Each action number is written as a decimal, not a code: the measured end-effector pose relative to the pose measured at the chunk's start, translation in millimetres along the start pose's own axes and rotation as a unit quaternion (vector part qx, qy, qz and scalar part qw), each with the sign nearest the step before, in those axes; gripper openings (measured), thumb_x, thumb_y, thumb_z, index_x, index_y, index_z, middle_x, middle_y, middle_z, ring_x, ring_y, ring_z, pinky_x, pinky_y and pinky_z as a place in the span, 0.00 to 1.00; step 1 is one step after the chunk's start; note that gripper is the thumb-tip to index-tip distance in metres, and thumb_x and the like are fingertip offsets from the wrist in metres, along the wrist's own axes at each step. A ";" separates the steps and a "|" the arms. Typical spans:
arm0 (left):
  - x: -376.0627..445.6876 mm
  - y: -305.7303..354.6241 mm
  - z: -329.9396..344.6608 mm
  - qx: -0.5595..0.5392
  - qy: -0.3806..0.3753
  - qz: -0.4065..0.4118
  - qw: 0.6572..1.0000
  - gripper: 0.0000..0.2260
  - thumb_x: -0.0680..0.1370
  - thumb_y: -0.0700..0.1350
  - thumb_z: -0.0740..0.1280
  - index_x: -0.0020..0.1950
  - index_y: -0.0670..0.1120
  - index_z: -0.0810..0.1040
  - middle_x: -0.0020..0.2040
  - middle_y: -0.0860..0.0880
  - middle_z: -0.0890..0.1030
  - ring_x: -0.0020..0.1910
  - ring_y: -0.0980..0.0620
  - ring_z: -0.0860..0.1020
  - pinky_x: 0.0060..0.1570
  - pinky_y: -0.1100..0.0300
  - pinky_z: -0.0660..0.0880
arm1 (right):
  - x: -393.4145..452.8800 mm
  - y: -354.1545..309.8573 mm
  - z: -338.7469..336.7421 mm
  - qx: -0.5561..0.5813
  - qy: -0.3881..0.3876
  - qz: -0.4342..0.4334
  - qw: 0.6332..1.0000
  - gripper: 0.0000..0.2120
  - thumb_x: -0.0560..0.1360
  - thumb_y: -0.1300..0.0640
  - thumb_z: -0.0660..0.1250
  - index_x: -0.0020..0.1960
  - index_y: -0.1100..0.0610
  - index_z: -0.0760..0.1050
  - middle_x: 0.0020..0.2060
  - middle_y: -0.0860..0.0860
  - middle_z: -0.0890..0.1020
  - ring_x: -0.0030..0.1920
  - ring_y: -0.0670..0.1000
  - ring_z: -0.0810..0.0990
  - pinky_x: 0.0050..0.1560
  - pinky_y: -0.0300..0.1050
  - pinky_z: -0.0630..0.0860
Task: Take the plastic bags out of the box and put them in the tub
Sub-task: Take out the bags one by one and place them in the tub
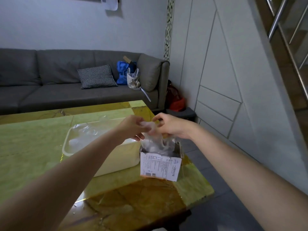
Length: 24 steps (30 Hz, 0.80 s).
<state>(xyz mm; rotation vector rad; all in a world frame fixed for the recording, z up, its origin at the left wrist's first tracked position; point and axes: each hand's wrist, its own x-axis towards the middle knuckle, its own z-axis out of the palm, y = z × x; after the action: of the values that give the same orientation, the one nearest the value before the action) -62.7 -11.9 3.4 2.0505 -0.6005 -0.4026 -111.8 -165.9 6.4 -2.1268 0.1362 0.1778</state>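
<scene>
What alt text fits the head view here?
Both hands, left hand and right hand, pinch a clear plastic bag above an open cardboard box. A cream tub holding bags sits beside it on a green table.

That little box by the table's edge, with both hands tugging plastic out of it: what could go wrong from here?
1. The box stands near the table corner; an upward tug might tip it or drag it off.
2. The left hand and right hand pinch one plastic bag while more plastic bunches in the opening, so several may come out together.
3. The tub already holds loose plastic; light pieces might slide out.
</scene>
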 end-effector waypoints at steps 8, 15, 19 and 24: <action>-5.1 5.4 -30.1 -0.150 0.212 0.031 0.965 0.03 0.79 0.40 0.61 0.51 0.41 0.72 0.38 0.46 0.77 0.32 0.53 0.75 0.28 0.66 0.75 | -3.4 7.9 -1.3 -0.115 0.069 0.014 0.991 0.08 0.68 0.58 0.76 0.46 0.58 0.80 0.36 0.47 0.77 0.38 0.44 0.73 0.38 0.37 0.68; -4.6 -3.3 -39.6 -0.356 0.261 -0.087 0.893 0.08 0.82 0.42 0.54 0.54 0.40 0.70 0.40 0.47 0.81 0.34 0.56 0.78 0.24 0.69 0.74 | -3.6 -2.5 -4.0 0.240 0.094 0.030 0.966 0.14 0.72 0.50 0.71 0.55 0.54 0.75 0.55 0.51 0.80 0.57 0.53 0.76 0.59 0.48 0.70; -5.4 -1.9 -29.8 -0.394 0.228 -0.090 0.886 0.12 0.82 0.42 0.54 0.61 0.38 0.69 0.38 0.47 0.82 0.32 0.56 0.80 0.23 0.69 0.73 | -0.6 -11.5 17.6 0.354 0.059 0.049 0.932 0.08 0.74 0.54 0.69 0.48 0.58 0.77 0.40 0.54 0.81 0.43 0.53 0.80 0.54 0.49 0.75; -6.7 -12.9 -41.0 -0.346 0.236 -0.096 0.903 0.13 0.79 0.37 0.60 0.64 0.36 0.69 0.49 0.42 0.80 0.34 0.55 0.80 0.25 0.67 0.75 | 14.3 -18.3 9.9 0.382 0.336 0.012 0.861 0.09 0.77 0.64 0.64 0.37 0.59 0.72 0.29 0.52 0.74 0.28 0.48 0.71 0.30 0.40 0.69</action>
<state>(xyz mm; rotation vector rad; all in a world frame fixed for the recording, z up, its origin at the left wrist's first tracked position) -44.3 26.2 13.7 1.4317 0.0571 -0.1760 -95.4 -148.1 13.8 -1.3013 0.5458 -0.5430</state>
